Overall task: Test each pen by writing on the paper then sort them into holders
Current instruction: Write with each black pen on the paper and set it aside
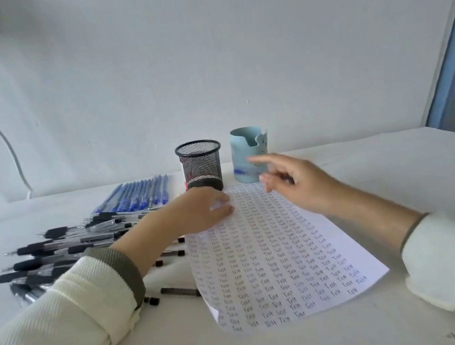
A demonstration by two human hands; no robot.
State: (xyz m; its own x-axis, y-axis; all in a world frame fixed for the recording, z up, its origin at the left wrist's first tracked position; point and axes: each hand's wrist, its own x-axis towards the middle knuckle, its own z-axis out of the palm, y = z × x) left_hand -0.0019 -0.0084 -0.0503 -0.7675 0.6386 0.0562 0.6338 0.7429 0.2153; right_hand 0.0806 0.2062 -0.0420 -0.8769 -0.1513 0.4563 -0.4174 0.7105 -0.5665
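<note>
2 cylindrical holders: black mesh [200, 163], smooth blue [249, 155].

We press our left hand [196, 209] on the paper [268, 259]; our right hand [297, 181] hovers empty, holders at twelve o'clock.

Black wire-mesh holder [200, 163], matt paper [276, 257], ribbed cloth sleeve [64, 317].

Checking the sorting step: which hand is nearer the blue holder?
Right. The right hand hovers just in front of the blue holder, overlapping it in view. The left hand rests on the paper, nearer the mesh holder.
</note>
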